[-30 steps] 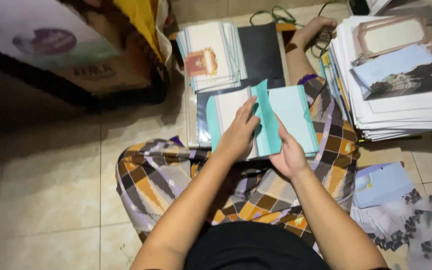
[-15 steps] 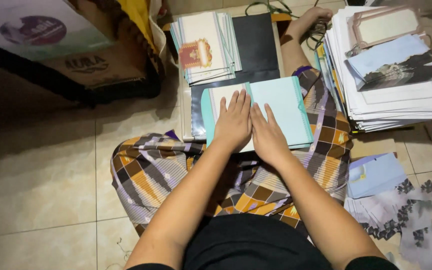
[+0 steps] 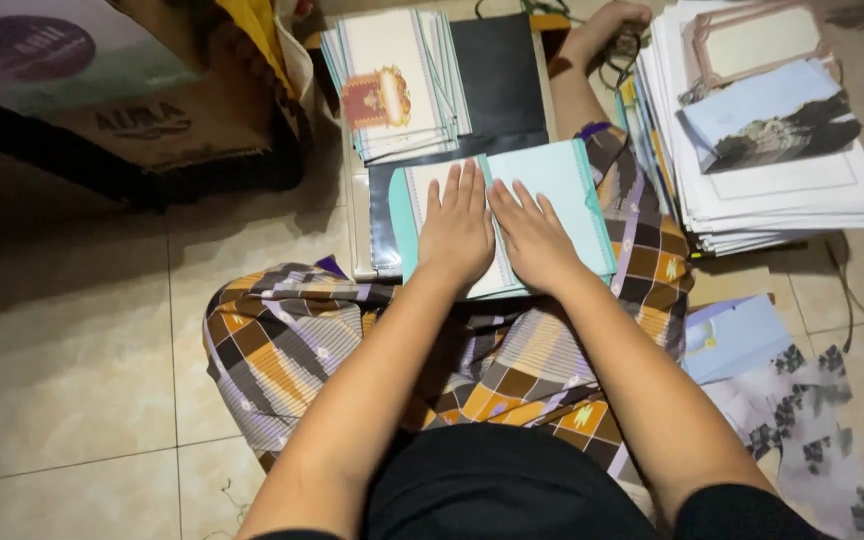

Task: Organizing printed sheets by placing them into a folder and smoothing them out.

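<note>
1. Head view looked straight down on a person seated on a tiled floor, a checked cloth in brown, orange and purple draped over the lap.
2. Left hand lay flat, palm down, fingers straight and close together, on the white inner panel of a folded card with a teal cover.
3. Right hand lay flat beside it, fingers slightly spread, pressing the card's teal flap; the two hands nearly touched along the fold.
4. Neither hand's grip closed on anything: both were spread wide open and only pressed down on the card.
5. The card rested on a dark folder atop a low board, at the board's near edge, just above the lap.
6. At the board's far edge lay a fanned stack of similar cards, white with teal borders and a red and gold emblem on the top one.
7. To the right, on the floor, stood a tall pile of white sheets, with a pink-framed card and a pale blue card with a dark pattern on top.
8. Near the right knee lay a pale blue envelope and a patterned grey sheet.
9. A cardboard box sat at the upper left on the floor.
10. A bare foot showed beyond the board's far right corner, touching some cables.
</note>
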